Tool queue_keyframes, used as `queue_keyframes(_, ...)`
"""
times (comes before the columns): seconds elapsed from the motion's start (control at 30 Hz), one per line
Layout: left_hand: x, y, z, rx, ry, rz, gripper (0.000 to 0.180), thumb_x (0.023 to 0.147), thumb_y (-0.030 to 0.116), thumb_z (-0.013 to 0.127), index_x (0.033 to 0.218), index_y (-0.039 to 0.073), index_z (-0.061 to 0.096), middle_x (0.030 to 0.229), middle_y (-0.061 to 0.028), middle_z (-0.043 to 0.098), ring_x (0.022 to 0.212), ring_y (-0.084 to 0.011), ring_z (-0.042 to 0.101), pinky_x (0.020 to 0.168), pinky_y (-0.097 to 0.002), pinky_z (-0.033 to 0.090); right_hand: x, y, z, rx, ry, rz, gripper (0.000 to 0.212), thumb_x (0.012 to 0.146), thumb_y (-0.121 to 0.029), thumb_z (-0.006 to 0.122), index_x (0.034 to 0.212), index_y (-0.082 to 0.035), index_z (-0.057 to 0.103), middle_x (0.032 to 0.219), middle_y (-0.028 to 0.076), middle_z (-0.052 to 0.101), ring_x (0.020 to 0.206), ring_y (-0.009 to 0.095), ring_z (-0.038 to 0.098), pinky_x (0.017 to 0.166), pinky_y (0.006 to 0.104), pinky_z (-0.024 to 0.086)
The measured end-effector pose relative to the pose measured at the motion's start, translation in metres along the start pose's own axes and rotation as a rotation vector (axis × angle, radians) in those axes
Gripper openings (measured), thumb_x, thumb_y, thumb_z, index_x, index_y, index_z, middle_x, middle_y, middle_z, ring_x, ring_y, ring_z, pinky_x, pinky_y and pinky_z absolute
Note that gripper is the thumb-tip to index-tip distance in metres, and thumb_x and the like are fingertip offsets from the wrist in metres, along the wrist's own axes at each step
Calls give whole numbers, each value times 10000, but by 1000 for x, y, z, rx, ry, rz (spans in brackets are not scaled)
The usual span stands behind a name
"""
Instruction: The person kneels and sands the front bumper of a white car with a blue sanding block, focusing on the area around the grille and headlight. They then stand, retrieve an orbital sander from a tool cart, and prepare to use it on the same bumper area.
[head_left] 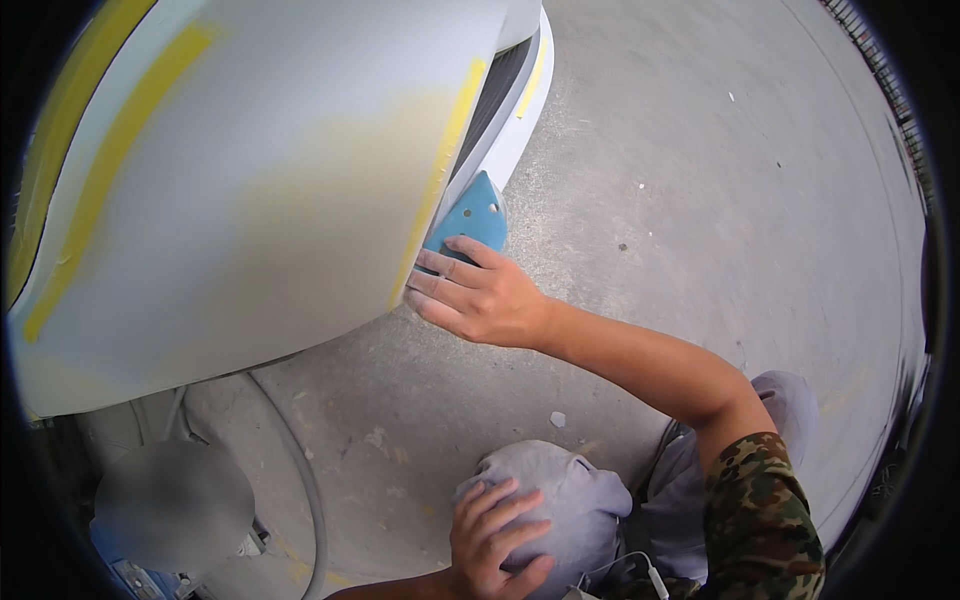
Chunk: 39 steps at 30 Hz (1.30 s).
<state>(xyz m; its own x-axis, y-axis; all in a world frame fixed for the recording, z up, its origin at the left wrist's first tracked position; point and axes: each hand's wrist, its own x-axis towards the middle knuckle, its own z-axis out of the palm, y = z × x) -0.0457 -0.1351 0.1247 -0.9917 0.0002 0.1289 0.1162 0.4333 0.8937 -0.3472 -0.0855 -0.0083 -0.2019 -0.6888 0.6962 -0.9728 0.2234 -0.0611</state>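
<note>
My right hand (482,300), dusty at the fingertips, grips a blue sanding sheet (478,215) with small round holes. The sheet pokes out beyond my fingers against the edge of a white vehicle panel (330,60). My fingers curl over its lower end, so that part is hidden. Yellow masking tape (440,180) runs along the panel edge just above my hand. A beige sanded patch (320,210) spreads across the panel beside it. My left hand (500,540) lies with fingers spread on my grey-clad knee (545,470), holding nothing.
A second yellow strip (110,165) follows the panel's left side. Past the panel edge is a dark ribbed strip (495,95). Below, a grey hose (300,450) curves over the concrete floor (700,200). A blurred round shape (175,505) covers part of some blue equipment (130,578).
</note>
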Motion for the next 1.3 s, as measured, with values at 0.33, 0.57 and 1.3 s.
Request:
queue_keyframes(0.33,-4,0,-1,-7,25,2,448,986,415,726,1229,43,669,1376,-234,654,1326,-481,569,1154,-626,386,11,0,-9,-80,3,200,186,870,-156,724,1034,-89,668,1202,104,756,1198,282,709,1054,468,547)
queue_keyframes(0.57,-6,0,-2,-8,25,0,439,998,404,708,1231,36,659,1374,-238,654,1325,-482,570,1152,-629,389,20,-1,-17,-110,14,197,158,868,-160,729,1006,-93,691,1207,86,761,1176,250,721,1081,468,539)
queue_keyframes(1.3,-10,1,-1,0,74,38,390,947,290,710,1215,14,647,1344,-262,656,1288,-482,588,1140,-625,404,-2,-1,1,-69,-90,-158,111,835,-181,721,822,-81,675,1298,129,742,1245,310,692,1079,484,545)
